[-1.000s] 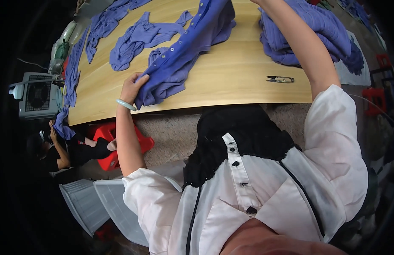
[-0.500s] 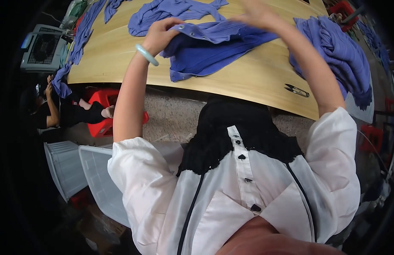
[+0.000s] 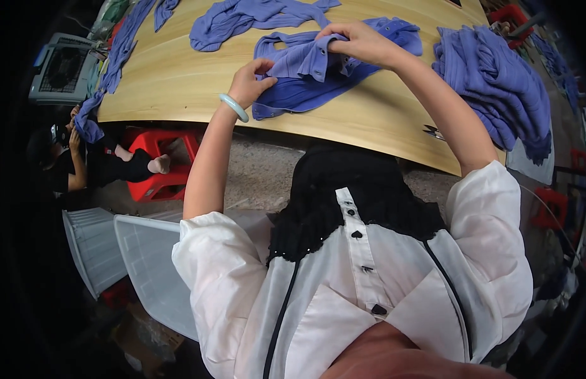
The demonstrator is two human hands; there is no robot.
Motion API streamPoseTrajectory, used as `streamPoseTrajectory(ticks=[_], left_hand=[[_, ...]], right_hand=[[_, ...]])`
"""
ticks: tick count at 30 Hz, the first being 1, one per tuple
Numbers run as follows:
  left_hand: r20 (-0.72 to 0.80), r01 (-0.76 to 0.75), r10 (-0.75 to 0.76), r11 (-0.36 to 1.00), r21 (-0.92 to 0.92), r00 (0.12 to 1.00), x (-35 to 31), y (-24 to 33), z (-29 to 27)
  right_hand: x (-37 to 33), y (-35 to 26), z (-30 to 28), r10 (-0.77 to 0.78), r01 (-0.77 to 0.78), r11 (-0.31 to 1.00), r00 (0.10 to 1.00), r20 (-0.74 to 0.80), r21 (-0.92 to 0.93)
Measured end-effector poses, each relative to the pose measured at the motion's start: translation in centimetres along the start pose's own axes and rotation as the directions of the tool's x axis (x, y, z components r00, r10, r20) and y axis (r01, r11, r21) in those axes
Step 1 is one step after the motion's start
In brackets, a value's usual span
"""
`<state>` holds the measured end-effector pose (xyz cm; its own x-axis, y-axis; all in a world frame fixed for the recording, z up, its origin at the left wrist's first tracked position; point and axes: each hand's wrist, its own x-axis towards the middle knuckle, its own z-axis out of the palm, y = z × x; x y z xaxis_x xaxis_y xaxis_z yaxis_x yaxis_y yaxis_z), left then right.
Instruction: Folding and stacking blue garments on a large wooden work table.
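Observation:
A purple-blue ribbed knit top (image 3: 305,95) with round metal snaps along its edges lies partly folded on the table before me. My right hand (image 3: 359,45) pinches the snap-lined edge near the middle and lifts it, fingers curled over the cloth. At the garment's left side, my left hand (image 3: 250,82), with a pale green bangle on the wrist, has thumb and fingers closed about the fabric's edge. Small black thread snips (image 3: 434,131) lie on the table, partly behind my right forearm.
The wooden table (image 3: 160,82) holds another purple garment (image 3: 242,25) at the back and a thick heap of them (image 3: 489,82) on the right. To the left, a person (image 3: 75,158) sits by a red stool (image 3: 160,167). Grey plastic bins (image 3: 148,265) stand below left.
My right hand has come down and left onto the garment and grips its snapped edge. My left hand has moved lower, along the left side. The top now lies folded over differently.

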<state>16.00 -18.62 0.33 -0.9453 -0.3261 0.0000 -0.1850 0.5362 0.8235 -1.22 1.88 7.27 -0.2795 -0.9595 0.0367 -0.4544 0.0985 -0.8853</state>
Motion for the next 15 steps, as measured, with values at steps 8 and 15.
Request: streamPoseTrajectory(ticks=[8, 15], left_hand=[[-0.141, -0.278, 0.275, 0.961, -0.002, 0.951, -1.9, 8.3, 4.2], [-0.607, -0.223, -0.04, 0.909, -0.352, 0.793, 1.4, 2.5, -5.7]], right_hand=[[-0.4, -0.8, 3.9, -0.335, 0.31, 0.936, 0.928, -0.162, -0.164], [-4.4, 0.5, 2.8, -0.2, 0.139, 0.977, 0.862, -0.465, -0.162]])
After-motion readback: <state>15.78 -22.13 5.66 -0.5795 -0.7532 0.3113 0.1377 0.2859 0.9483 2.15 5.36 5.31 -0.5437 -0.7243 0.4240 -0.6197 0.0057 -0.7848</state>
